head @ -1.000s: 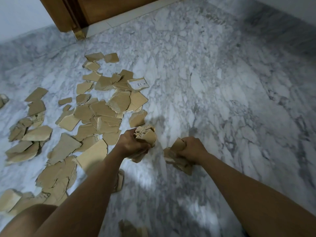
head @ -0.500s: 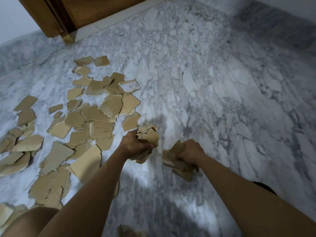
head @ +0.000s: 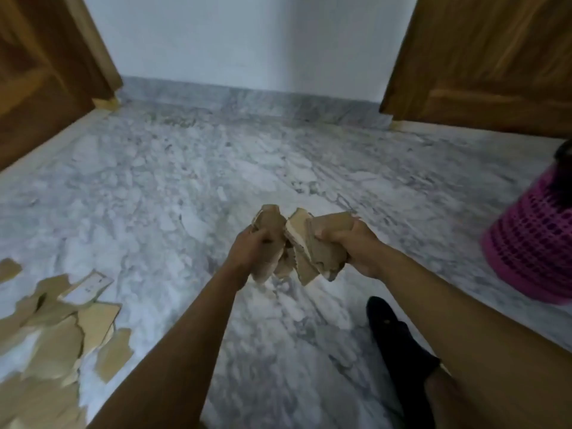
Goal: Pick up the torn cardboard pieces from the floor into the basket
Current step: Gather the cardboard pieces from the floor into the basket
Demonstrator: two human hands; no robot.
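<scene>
My left hand (head: 247, 250) grips a bunch of torn brown cardboard pieces (head: 270, 224), held above the marble floor. My right hand (head: 356, 246) grips a second bunch of cardboard pieces (head: 322, 243), and the two bunches touch in the middle. A pink mesh basket (head: 532, 243) stands on the floor at the right edge, partly cut off. Several more torn cardboard pieces (head: 62, 335) lie scattered on the floor at the lower left; one carries a white label (head: 88, 284).
Wooden door panels stand at the far left (head: 40, 82) and far right (head: 483, 57), with a white wall (head: 247, 41) between them. My foot in a black sock (head: 399, 348) rests on the grey marble floor (head: 185, 187) below my right arm.
The view has swung up and to the right, bringing the basket into sight. Both hands have lifted their cardboard bunches and brought them together. The floor pile has slid to the lower left.
</scene>
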